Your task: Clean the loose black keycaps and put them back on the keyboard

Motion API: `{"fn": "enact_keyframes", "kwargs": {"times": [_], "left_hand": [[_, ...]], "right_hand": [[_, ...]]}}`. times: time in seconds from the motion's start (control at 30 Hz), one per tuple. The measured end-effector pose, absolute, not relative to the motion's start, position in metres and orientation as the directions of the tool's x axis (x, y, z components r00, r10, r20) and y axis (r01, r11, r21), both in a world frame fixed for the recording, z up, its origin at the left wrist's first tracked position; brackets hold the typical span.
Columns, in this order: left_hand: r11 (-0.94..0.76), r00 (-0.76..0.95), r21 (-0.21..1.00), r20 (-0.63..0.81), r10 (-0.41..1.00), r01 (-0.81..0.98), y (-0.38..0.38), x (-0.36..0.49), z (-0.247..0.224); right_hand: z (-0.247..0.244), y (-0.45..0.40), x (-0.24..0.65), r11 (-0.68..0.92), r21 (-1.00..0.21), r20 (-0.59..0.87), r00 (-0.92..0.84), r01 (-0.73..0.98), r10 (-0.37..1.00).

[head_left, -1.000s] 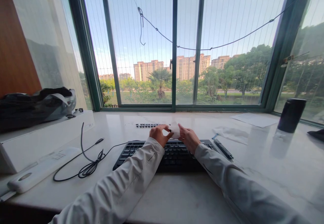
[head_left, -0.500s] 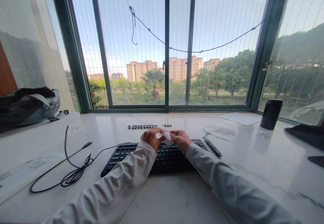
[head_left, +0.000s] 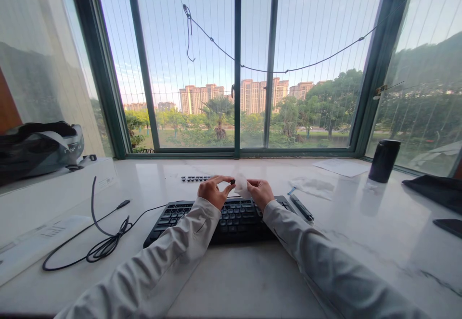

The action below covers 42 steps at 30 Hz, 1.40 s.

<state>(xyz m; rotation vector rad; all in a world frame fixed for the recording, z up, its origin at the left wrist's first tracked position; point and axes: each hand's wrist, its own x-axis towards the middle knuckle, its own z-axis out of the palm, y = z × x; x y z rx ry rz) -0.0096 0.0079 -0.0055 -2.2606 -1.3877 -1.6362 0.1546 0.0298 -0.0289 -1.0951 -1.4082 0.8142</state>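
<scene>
Between thumb and forefinger, my left hand (head_left: 213,191) pinches a small black keycap (head_left: 233,182). My right hand (head_left: 260,193) is closed on a crumpled white tissue (head_left: 241,186), held right beside the keycap. Both hands are above the far side of a black keyboard (head_left: 236,215), which my forearms partly cover. Beyond my left hand, a row of loose black keycaps (head_left: 195,178) lies on the white countertop (head_left: 231,280); my hands hide part of that row.
A coiled black cable (head_left: 108,247) lies left of the keyboard. To the right are a dark pen-like tool (head_left: 301,207), another white tissue (head_left: 314,188), a paper sheet (head_left: 341,167) and a black cylinder (head_left: 384,161). A white box (head_left: 57,184) bears a dark visor-like object (head_left: 39,148).
My hands have drawn slightly apart. The keycap now shows in my left fingertips, and the tissue is bunched in my right hand instead of stretched between both.
</scene>
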Motion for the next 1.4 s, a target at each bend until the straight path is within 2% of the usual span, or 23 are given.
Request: {"fn": "enact_keyframes", "kwargs": {"times": [0.13, 0.2, 0.43, 0.67, 0.9, 1.07, 1.2, 1.3, 1.4], "left_hand": [[-0.595, 0.077, 0.435, 0.761, 0.644, 0.675, 0.004, -0.009, -0.002], [-0.586, 0.105, 0.398, 0.759, 0.642, 0.706, 0.003, -0.01, -0.003], [-0.483, 0.173, 0.278, 0.694, 0.698, 0.83, -0.001, -0.011, -0.002], [-0.549, 0.236, 0.243, 0.713, 0.66, 0.8, 0.001, -0.011, -0.006], [-0.475, 0.196, 0.256, 0.675, 0.712, 0.842, -0.004, -0.009, -0.005], [-0.457, 0.175, 0.253, 0.686, 0.706, 0.853, -0.008, -0.007, -0.003], [-0.455, 0.122, 0.325, 0.688, 0.715, 0.829, -0.009, -0.006, 0.0], [-0.439, 0.061, 0.38, 0.695, 0.717, 0.814, -0.009, -0.006, 0.001], [-0.452, 0.026, 0.421, 0.709, 0.705, 0.786, -0.006, -0.008, 0.003]], "right_hand": [[-0.024, 0.02, 0.144, 0.211, -0.967, 0.222, -0.062, -0.144, 0.973], [-0.022, 0.014, 0.138, 0.167, -0.956, 0.203, -0.134, -0.242, 0.97], [-0.024, 0.013, 0.137, 0.083, -0.932, 0.166, -0.212, -0.352, 0.963], [-0.029, 0.02, 0.141, 0.097, -0.919, 0.155, -0.125, -0.383, 0.98], [-0.028, 0.019, 0.14, 0.128, -0.941, 0.144, -0.028, -0.313, 0.989], [-0.032, 0.024, 0.144, 0.281, -0.947, 0.277, 0.046, -0.157, 0.96], [-0.035, 0.026, 0.146, 0.347, -0.938, 0.344, 0.121, -0.005, 0.931], [-0.033, 0.023, 0.143, 0.354, -0.934, 0.348, 0.103, -0.049, 0.932], [-0.029, 0.018, 0.136, 0.332, -0.926, 0.328, 0.053, -0.178, 0.943]]}}
